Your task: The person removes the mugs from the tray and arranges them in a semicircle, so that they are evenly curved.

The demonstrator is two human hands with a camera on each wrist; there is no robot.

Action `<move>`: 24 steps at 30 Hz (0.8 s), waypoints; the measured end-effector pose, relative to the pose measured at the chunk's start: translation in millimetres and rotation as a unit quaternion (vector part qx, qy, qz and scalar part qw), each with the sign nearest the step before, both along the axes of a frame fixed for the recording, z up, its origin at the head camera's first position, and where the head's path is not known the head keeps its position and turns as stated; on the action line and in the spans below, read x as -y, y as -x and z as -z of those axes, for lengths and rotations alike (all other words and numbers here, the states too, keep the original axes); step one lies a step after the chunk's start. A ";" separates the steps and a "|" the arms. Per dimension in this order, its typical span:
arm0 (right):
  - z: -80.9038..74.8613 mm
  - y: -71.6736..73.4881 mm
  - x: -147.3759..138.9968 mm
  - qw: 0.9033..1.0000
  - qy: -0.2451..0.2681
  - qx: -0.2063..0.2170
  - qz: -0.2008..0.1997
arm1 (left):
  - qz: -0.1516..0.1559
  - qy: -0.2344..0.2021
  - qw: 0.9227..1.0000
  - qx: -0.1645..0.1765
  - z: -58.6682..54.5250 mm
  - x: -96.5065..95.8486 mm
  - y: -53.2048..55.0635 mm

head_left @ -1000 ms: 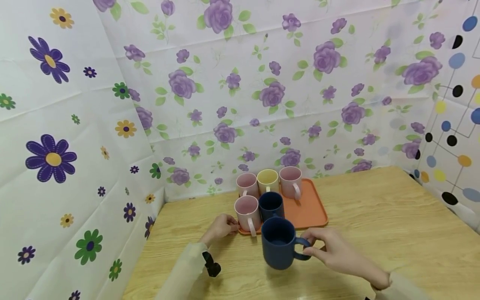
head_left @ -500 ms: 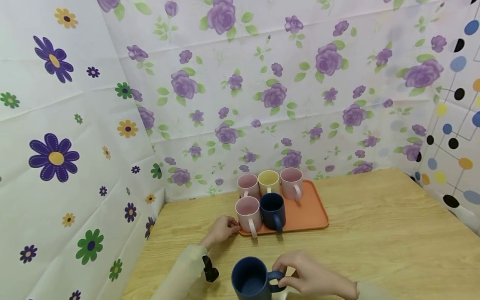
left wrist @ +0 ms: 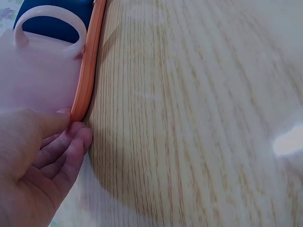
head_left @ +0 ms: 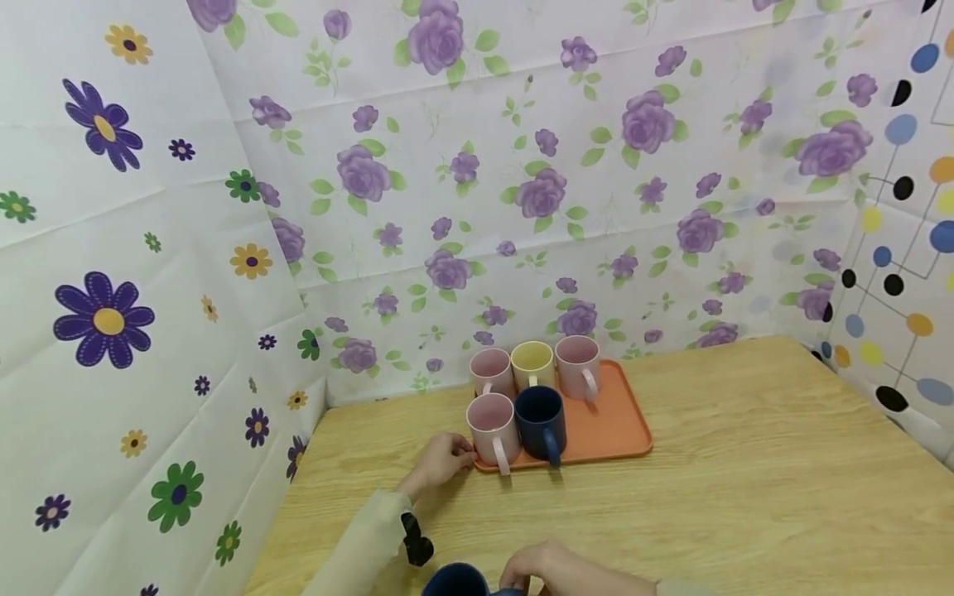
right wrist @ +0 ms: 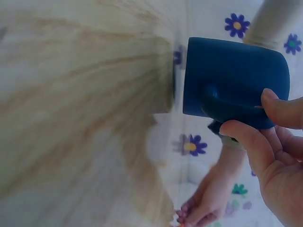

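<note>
My right hand (head_left: 568,571) grips a dark blue mug (head_left: 455,583) by its handle at the bottom edge of the head view. In the right wrist view this mug (right wrist: 236,71) is held close over the wooden table, thumb and fingers pinching the handle. My left hand (head_left: 440,463) pinches the near left corner of an orange tray (head_left: 607,414); thumb and fingertips meet at its rim in the left wrist view. Beside that hand stands a pink mug (head_left: 493,426) on the tray, with another dark blue mug (head_left: 540,422) to its right.
Behind them on the tray stand a pink mug (head_left: 490,370), a yellow mug (head_left: 532,362) and another pink mug (head_left: 577,364). The wooden table (head_left: 745,463) meets flower-printed cloth (head_left: 477,215) at the back and left. Dotted cloth (head_left: 905,273) hangs at the right.
My right hand has carried the blue mug away from the tray, toward me and to the left, mostly out of the head view. The left hand has stayed at the tray corner.
</note>
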State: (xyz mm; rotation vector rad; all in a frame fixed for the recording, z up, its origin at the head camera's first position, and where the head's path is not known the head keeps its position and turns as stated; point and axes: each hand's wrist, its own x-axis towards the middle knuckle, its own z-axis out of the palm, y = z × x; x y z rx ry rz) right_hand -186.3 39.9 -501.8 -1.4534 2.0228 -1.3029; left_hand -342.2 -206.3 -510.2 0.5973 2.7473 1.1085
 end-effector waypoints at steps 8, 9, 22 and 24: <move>6.0 0.2 17.2 0.987 0.030 -0.160 -0.015 | 0.007 -0.012 1.000 0.008 0.0 0.0 -1.2; 5.6 0.3 18.2 0.987 0.029 -0.160 -0.016 | 0.005 -0.015 1.000 0.014 -0.1 0.1 -1.1; 6.5 2.3 36.0 0.998 -0.010 -0.054 -0.013 | -0.002 -0.028 1.000 0.014 7.6 0.6 -0.2; 7.9 0.3 38.9 0.998 -0.007 -0.068 -0.010 | -0.002 -0.038 0.999 0.015 8.3 0.9 -0.1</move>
